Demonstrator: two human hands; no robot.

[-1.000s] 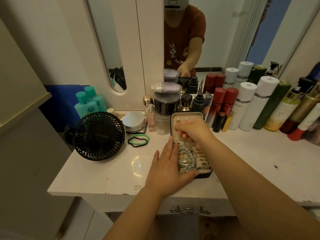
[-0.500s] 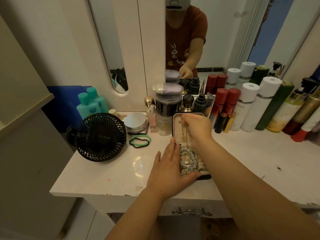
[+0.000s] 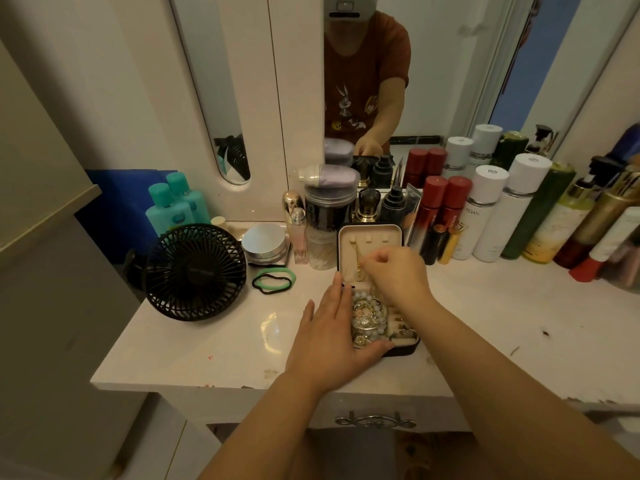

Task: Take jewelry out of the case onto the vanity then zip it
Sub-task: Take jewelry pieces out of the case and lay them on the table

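White bottle (image 3: 475,220) label reads "JORDAN"; open black case (image 3: 370,244), cream lining, sits on table (image 3: 214,344), left hand (image 3: 332,337) flat, fingers apart, bracing it, right hand (image 3: 394,271) pinching gold chain (image 3: 358,265).

Glossy vanity top (image 3: 214,341), black plastic fan (image 3: 195,271)

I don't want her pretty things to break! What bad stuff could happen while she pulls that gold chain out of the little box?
1. The gold chain pinched by the right hand hangs over the bead bracelets in the jewelry case; it might snag and drag them out.
2. The case sits near the vanity front edge, steadied only by the left hand; a tug could slide it off.
3. Bottles stand close behind; a lifted hand could topple them.
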